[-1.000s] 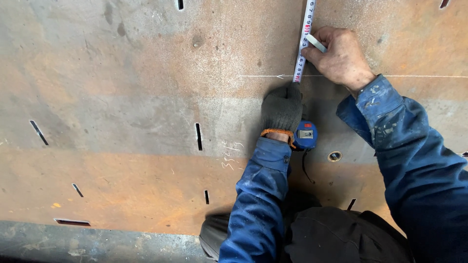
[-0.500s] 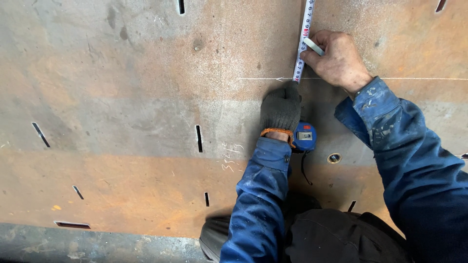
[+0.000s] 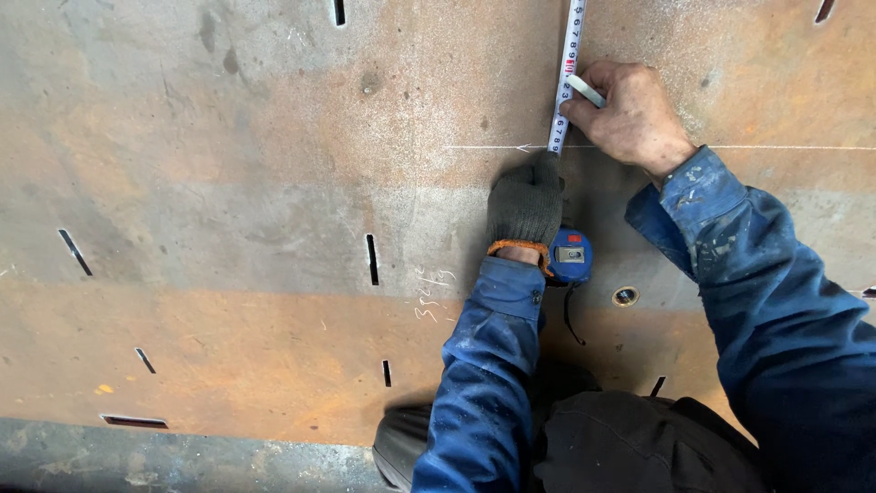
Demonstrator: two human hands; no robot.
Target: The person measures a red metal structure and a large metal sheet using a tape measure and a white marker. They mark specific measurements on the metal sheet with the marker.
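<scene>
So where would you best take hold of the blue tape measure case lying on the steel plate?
Probably by the blue case across its flat sides, coming from its right: the gloved left hand covers its left, and the tape blade leaves toward the top.

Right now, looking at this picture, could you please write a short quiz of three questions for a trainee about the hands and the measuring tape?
1. True or false: the left hand wears a dark glove and presses on the tape measure.
2. What does the right hand hold against the tape blade?
A. a hammer
B. a pale marking stick
C. a wrench
3. Fill in: the tape blade crosses a thin white ____ drawn on the rusty steel plate.

Key
1. True.
2. B: the pale marking stick is pinched in the bare fingers beside the blade.
3. Line: the chalk line runs sideways across the plate.
</scene>
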